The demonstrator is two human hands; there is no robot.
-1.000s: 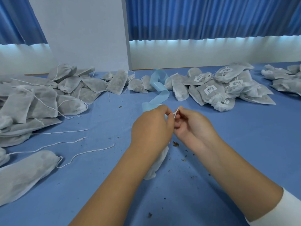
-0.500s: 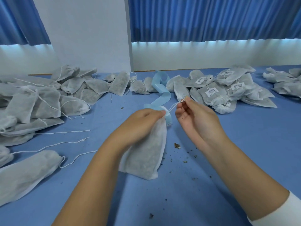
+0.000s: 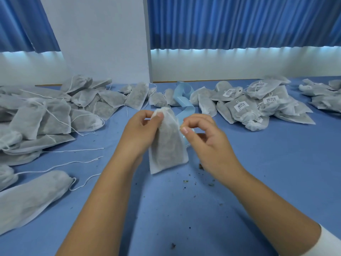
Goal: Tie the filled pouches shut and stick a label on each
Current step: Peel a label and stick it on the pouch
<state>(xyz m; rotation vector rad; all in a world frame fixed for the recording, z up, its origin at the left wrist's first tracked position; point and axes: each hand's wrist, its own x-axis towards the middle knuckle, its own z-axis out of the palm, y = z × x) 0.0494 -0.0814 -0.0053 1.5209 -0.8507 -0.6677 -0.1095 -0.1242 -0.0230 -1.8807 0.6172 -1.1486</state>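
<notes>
- The left hand (image 3: 142,133) pinches the gathered neck of a filled pouch (image 3: 168,146), which hangs just above the table.
- The right hand (image 3: 208,143) pinches thumb to forefinger beside it; the drawstring cannot be made out.
- The pouch looks light, soft and floppy, best gripped at the neck.
- Blue tablecloth (image 3: 258,182) below, blue curtains (image 3: 239,21) behind.
</notes>
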